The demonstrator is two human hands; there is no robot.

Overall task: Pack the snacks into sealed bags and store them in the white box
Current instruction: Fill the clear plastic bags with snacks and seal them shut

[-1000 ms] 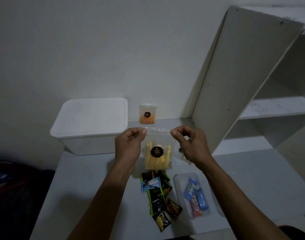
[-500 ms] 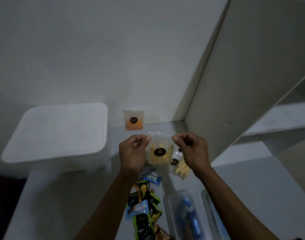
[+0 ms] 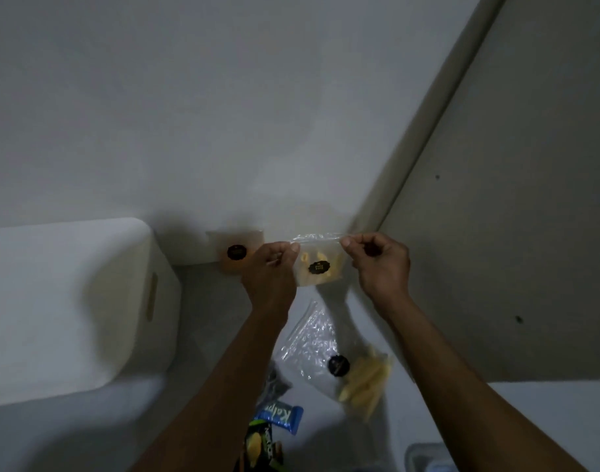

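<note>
Two bare forearms reach up from the lower edge, with no sleeve on either within view. The left hand (image 3: 269, 267) and the right hand (image 3: 380, 264) show no ring, watch or glove.

A plain room in a home, dimly lit: a bare whitish wall (image 3: 223, 114) stands behind a white table (image 3: 206, 328), a white board panel (image 3: 513, 199) leans at the right, and a lidded white plastic storage box (image 3: 63, 301) and loose snack packets (image 3: 278, 417) sit on the table.
</note>
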